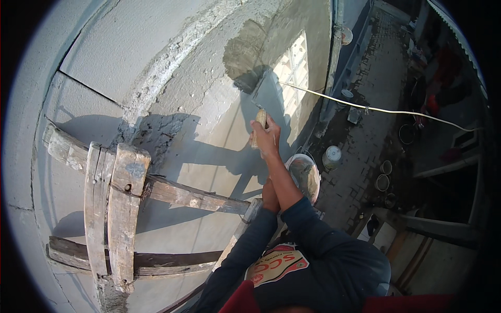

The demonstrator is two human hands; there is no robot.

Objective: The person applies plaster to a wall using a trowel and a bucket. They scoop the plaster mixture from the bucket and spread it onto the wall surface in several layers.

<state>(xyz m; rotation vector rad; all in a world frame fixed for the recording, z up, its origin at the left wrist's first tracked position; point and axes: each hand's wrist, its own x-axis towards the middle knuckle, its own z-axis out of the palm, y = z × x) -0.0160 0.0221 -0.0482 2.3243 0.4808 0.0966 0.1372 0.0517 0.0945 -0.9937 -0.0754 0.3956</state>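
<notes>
Shirt (326, 255): dark and long-sleeved, with a pale printed panel on the front.
Left hand (269, 195): tucked behind the right forearm, mostly hidden – can't tell what the fingers are doing.
Right hand (267, 137): stretched out past the left, fingers wrapped snugly around a wooden handle.
Trowel (261, 116): in the right hand, blade pointing up at the wall, just below the dark patch; can't tell if touching.
Bucket (314, 191): white, just beside the right forearm, grey stuff inside.
Timber frame (124, 208): off to the left, two weathered boards side by side across longer beams.
Wall (216, 117): grey and rough, crossed by shadows.
Dark patch (244, 49): wet-looking, smeared on above the trowel.
Vent block (295, 73): pale lattice, sunlit, right of the patch.
Cord (365, 108): whitish, running from near the vent off to the right.
Lidded pail (332, 155): white, down on the paving – plus more containers around.
</notes>
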